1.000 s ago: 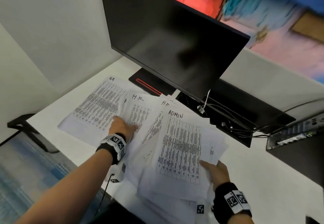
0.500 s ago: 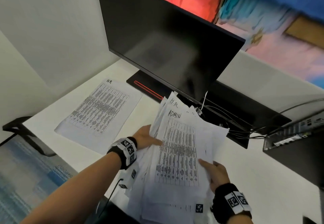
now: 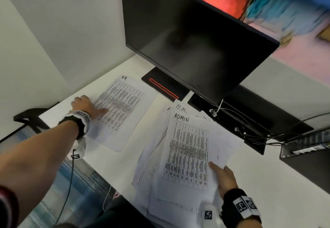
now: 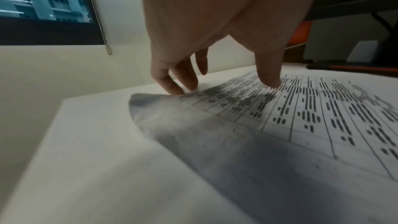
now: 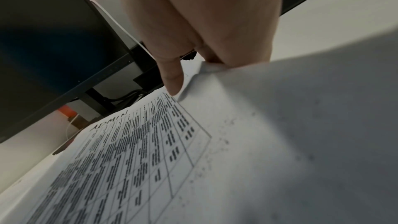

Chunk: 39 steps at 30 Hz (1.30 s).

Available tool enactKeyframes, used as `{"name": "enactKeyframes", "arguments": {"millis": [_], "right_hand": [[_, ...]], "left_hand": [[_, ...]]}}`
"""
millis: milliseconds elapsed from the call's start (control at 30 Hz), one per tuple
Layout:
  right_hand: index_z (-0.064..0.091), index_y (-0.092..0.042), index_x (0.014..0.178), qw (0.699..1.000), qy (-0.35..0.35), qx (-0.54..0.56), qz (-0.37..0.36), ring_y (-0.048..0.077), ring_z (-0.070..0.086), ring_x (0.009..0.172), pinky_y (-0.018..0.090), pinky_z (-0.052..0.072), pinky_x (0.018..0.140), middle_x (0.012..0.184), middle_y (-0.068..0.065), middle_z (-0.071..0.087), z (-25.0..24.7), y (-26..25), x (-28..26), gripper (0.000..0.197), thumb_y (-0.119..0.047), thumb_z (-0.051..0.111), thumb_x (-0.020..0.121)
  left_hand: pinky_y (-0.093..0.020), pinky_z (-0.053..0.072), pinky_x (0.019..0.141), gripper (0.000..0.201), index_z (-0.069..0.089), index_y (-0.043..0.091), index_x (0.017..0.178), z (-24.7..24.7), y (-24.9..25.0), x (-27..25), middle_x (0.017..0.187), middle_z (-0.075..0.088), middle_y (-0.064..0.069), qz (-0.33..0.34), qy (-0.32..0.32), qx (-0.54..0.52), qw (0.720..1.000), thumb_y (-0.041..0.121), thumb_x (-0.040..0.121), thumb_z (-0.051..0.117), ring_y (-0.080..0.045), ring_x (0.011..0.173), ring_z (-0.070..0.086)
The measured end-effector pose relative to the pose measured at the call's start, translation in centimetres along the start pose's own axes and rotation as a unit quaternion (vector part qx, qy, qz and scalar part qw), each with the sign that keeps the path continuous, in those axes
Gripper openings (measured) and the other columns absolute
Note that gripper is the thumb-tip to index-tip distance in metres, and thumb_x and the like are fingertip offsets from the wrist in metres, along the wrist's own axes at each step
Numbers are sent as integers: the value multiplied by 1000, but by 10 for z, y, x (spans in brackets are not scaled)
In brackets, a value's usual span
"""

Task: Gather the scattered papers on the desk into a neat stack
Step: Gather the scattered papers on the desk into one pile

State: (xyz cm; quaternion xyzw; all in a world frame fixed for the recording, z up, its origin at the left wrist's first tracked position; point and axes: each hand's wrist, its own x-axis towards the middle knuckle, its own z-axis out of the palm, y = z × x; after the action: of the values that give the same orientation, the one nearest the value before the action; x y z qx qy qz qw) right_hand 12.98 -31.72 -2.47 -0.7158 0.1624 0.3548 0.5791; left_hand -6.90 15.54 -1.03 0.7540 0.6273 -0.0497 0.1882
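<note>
A loose pile of printed papers [image 3: 187,154], with an "ADMIN" sheet [image 5: 137,151] on top, lies at the desk's front centre. My right hand [image 3: 219,171] pinches its right edge, thumb [image 5: 172,81] on top and fingers underneath, where the paper buckles. A single "HR" sheet [image 3: 123,110] lies apart to the left. My left hand [image 3: 92,105] rests at its left edge. In the left wrist view the left hand's [image 4: 221,81] fingertips [image 4: 176,88] touch that edge, the thumb presses the HR sheet's print [image 4: 323,111], and the near corner curls up.
A black monitor [image 3: 192,42] stands behind the papers on a base [image 3: 164,88] with a red line. Cables [image 3: 241,129] and a black box [image 3: 307,149] lie at the right. The white desk [image 3: 267,183] ends at the left near a wall.
My left hand has let go of the pile and reached left to the lone HR sheet. The pile, lifted half a second ago, now lies lower in my right hand's grip.
</note>
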Motion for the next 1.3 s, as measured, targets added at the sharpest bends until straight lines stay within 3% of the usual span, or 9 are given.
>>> {"name": "enactKeyframes", "arguments": {"millis": [133, 267, 366, 500, 633, 766, 1033, 1199, 1299], "right_hand": [[19, -4, 156, 1000, 22, -22, -4, 31, 31, 146, 41, 23, 116, 160, 14, 32, 8, -2, 0, 89, -22, 73, 87], [32, 4, 149, 997, 60, -50, -13, 35, 43, 137, 38, 32, 109, 149, 21, 46, 12, -6, 4, 79, -17, 74, 85], [34, 6, 147, 996, 72, -54, -7, 36, 44, 136, 37, 33, 107, 148, 23, 47, 17, -9, 1, 74, -14, 72, 87], [35, 7, 146, 996, 80, -46, -6, 38, 46, 134, 39, 34, 108, 147, 24, 48, 23, -7, -4, 74, -16, 73, 87], [43, 8, 141, 995, 89, -54, -2, 38, 52, 125, 36, 37, 101, 141, 24, 54, 24, -6, -10, 64, -13, 71, 88], [52, -1, 131, 994, 93, -59, 6, 29, 54, 106, 33, 38, 97, 128, 19, 60, 26, -5, -11, 55, -21, 75, 85], [50, -2, 138, 993, 105, -51, 14, 30, 54, 119, 37, 37, 107, 134, 10, 60, 31, -9, -19, 73, -32, 80, 78], [53, -7, 138, 994, 104, -9, 18, 32, 61, 120, 45, 41, 108, 138, 13, 61, 19, 6, -3, 108, -67, 83, 54], [64, -8, 126, 993, 114, 32, 27, 34, 67, 110, 51, 47, 104, 121, 15, 71, 11, 14, 4, 92, -76, 67, 64]], "left_hand": [[-48, 48, 103, 87, 44, -3, 138, 0, 9, 2, 137, 51, -24, 6, -79, -66, 995, 39, 73, 85, -42, 125, 54], [-41, 53, 83, 11, 67, 5, 83, -6, 31, -7, 98, 71, -22, 108, -178, -178, 962, 13, 88, 73, -35, 93, 66], [-35, 46, 81, 18, 62, 6, 93, -8, 49, -16, 105, 68, -19, 121, -130, -168, 970, 22, 89, 69, -35, 103, 63], [-46, 45, 105, 105, 35, -6, 141, 10, 56, -35, 138, 45, -24, 17, -104, -50, 993, 51, 69, 85, -40, 128, 50], [-34, 49, 80, 54, 61, -3, 123, 14, 72, -46, 118, 67, -18, 116, -203, -46, 971, 36, 88, 70, -32, 98, 61], [-30, 42, 77, 29, 68, 5, 112, -38, 97, -59, 105, 68, -16, 284, -124, -54, 949, 26, 97, 57, -33, 96, 63], [-23, 58, 81, 22, 72, 10, 115, -138, 122, -115, 108, 79, 2, 487, -300, -292, 767, 18, 96, 63, -10, 91, 76], [-17, 51, 62, 19, 69, 15, 110, -81, 143, -138, 95, 72, 6, 487, -247, -240, 803, 26, 99, 59, 7, 65, 66], [-37, 63, 67, 22, 66, 14, 114, -20, 149, -147, 102, 74, -5, 420, -266, -206, 843, 26, 100, 55, -17, 76, 74]]}}
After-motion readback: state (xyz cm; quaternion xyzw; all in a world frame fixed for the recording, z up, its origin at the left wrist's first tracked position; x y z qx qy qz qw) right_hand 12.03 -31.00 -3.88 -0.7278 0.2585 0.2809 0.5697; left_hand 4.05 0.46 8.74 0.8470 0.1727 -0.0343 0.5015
